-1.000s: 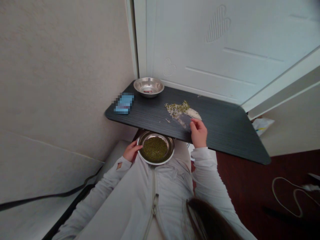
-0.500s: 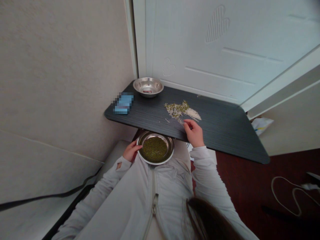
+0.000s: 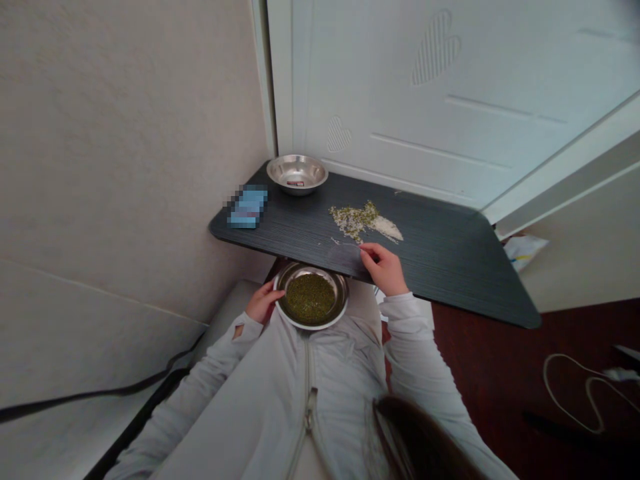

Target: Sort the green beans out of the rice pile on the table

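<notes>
My left hand (image 3: 263, 303) grips the left rim of a steel bowl (image 3: 341, 303) on my lap, thumb over the edge. Green beans (image 3: 310, 298), likely mung beans, cover its bottom. Over the front edge of the dark table (image 3: 450, 260), my right hand (image 3: 384, 268) is closed in a pinch on a thin clear plastic sheet (image 3: 344, 253), faint against the dark top. Just beyond the sheet lies a spread of mixed green beans and white grains (image 3: 353, 219). A pile of white grains like rice (image 3: 387, 228) adjoins it on the right.
A second steel bowl (image 3: 297, 175) with a small red label inside stands at the table's back left. A blurred-out blue item (image 3: 249, 207) lies left of it. Behind are a white door (image 3: 390, 80) and a wall on the left. A white cable (image 3: 547, 373) lies on the red floor.
My right hand has moved left along the table's front with the clear sheet, away from the white pile towards the near side of the mixed grains. My left hand and the bowl stay put.
</notes>
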`<action>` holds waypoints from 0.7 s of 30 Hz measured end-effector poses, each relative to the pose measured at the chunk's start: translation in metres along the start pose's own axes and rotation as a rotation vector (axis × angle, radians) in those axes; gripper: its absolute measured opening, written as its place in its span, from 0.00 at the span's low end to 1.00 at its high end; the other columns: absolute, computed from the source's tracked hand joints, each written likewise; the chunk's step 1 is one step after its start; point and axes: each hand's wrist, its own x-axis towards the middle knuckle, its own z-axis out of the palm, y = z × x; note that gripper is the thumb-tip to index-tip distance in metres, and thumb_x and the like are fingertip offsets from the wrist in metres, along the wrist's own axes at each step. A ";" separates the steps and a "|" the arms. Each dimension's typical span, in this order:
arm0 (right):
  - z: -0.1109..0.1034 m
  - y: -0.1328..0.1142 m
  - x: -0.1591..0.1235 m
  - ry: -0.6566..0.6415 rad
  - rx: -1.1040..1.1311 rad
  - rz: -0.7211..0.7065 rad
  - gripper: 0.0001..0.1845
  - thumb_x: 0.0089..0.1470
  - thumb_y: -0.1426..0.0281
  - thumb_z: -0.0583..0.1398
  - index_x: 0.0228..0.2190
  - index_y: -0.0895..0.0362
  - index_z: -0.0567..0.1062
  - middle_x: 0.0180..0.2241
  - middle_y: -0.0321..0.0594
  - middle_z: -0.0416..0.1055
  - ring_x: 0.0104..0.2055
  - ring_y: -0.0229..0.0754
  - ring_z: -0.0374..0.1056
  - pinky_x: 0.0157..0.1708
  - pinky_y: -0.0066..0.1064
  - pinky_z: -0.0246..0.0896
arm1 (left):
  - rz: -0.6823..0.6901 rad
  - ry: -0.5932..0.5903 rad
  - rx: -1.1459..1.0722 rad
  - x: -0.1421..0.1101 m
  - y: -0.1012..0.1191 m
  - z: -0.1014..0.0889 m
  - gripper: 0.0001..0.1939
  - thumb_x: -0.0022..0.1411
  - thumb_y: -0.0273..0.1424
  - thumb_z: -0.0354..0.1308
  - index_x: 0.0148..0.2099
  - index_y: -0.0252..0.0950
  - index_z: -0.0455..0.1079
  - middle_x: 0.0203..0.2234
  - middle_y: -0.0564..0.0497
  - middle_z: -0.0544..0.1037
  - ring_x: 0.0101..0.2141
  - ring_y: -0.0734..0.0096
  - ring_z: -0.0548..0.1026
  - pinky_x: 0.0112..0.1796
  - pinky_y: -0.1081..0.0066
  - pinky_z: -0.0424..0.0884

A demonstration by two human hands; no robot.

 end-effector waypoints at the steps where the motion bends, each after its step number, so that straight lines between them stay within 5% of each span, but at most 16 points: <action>1: 0.000 0.000 0.000 -0.020 0.001 -0.004 0.13 0.43 0.66 0.51 0.30 0.56 0.71 0.25 0.36 0.68 0.26 0.35 0.60 0.28 0.28 0.55 | 0.000 0.004 0.000 0.000 0.000 0.000 0.24 0.31 0.28 0.62 0.37 0.31 0.68 0.26 0.48 0.75 0.34 0.60 0.70 0.38 0.62 0.62; 14: -0.001 0.000 -0.001 -0.104 0.127 0.027 0.11 0.41 0.67 0.53 0.29 0.57 0.70 0.21 0.34 0.65 0.24 0.33 0.59 0.26 0.26 0.54 | -0.009 0.007 -0.030 -0.001 0.000 0.000 0.24 0.32 0.27 0.62 0.38 0.31 0.67 0.26 0.48 0.75 0.34 0.60 0.71 0.39 0.63 0.62; 17: -0.003 0.002 -0.004 -0.026 0.229 0.092 0.12 0.41 0.66 0.53 0.29 0.58 0.69 0.22 0.34 0.65 0.24 0.33 0.58 0.25 0.26 0.54 | -0.011 0.000 -0.035 -0.001 0.001 0.001 0.23 0.32 0.27 0.62 0.37 0.31 0.67 0.27 0.48 0.75 0.34 0.60 0.70 0.38 0.63 0.63; 21: -0.019 0.015 -0.015 0.239 0.283 0.203 0.13 0.41 0.65 0.53 0.30 0.58 0.68 0.22 0.35 0.64 0.22 0.33 0.58 0.23 0.26 0.54 | -0.015 -0.017 -0.068 -0.003 0.002 0.002 0.23 0.33 0.26 0.61 0.38 0.31 0.67 0.28 0.49 0.75 0.35 0.61 0.70 0.38 0.65 0.63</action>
